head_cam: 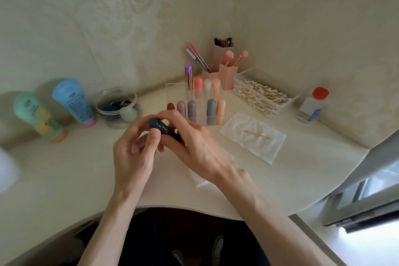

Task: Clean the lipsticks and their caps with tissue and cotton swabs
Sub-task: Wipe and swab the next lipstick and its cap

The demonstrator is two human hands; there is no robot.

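Observation:
Both hands meet over the middle of the table around a dark blue lipstick point(159, 125). My left hand point(135, 151) pinches its rounded cap end with thumb and fingertips. My right hand point(194, 142) grips the rest of the tube, which its fingers hide. Behind them a clear acrylic organizer point(172, 88) holds several pastel lipsticks upright. To the right lies a white tissue point(253, 136) with a used cotton swab point(257, 134) and a pink smear on it. A clear box of cotton swabs point(260, 93) stands further back.
Two tubes point(41, 114) point(74, 101) and a clear round jar point(117, 107) stand at the left. Pink brush holders point(225, 71) stand in the corner. A red-capped bottle point(313, 103) is at the right. A clear flat item lies under my right wrist point(200, 180).

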